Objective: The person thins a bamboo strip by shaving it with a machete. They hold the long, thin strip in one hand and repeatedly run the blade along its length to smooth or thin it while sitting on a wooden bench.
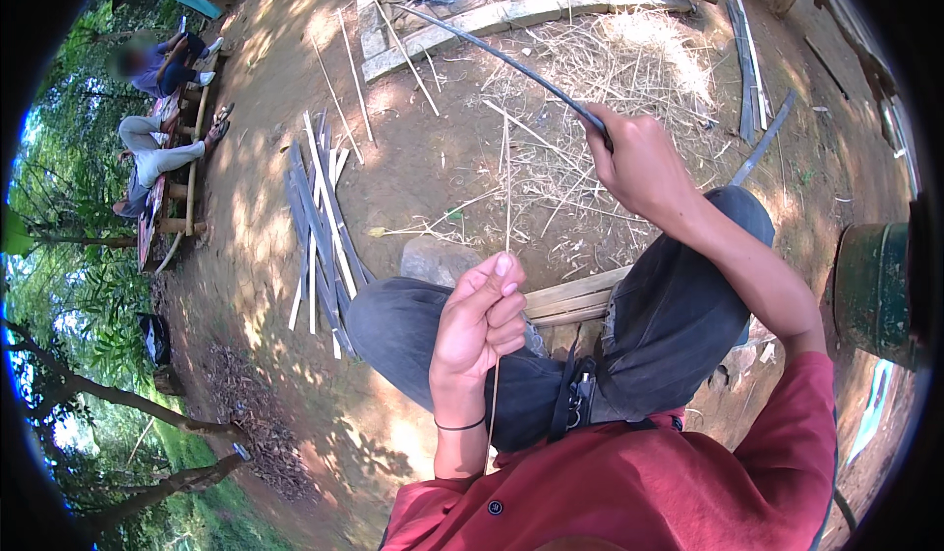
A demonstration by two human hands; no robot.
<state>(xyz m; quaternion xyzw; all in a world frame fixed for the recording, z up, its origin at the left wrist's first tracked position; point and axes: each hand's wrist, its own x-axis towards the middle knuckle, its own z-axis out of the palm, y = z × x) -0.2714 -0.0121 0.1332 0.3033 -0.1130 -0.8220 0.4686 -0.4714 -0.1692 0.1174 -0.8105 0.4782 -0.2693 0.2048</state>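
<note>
Bamboo stripping partway done, with a pile split and more to go.
Left hand [482, 320] pinches a thin sliver [506, 197]; right hand [639, 163] grips what looks like a dark strip [492, 55]; finished strips [320, 222] lie on the ground.

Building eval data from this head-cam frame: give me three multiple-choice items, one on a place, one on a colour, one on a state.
1. Where does the bundle of split bamboo strips lie?
A. on the ground to the person's left
B. across the lap
C. inside the green drum

2. What colour is the shirt?
A. blue
B. red
C. white

3. How is the left hand set?
A. flat and open
B. fingers pinched on a thin sliver
C. resting on the stone

Key:
1 A, the strips rest on bare dirt left of the knees.
2 B, sleeve and chest show red.
3 B, thumb and fingers close on the sliver; the right hand grips a long dark strip.
</note>
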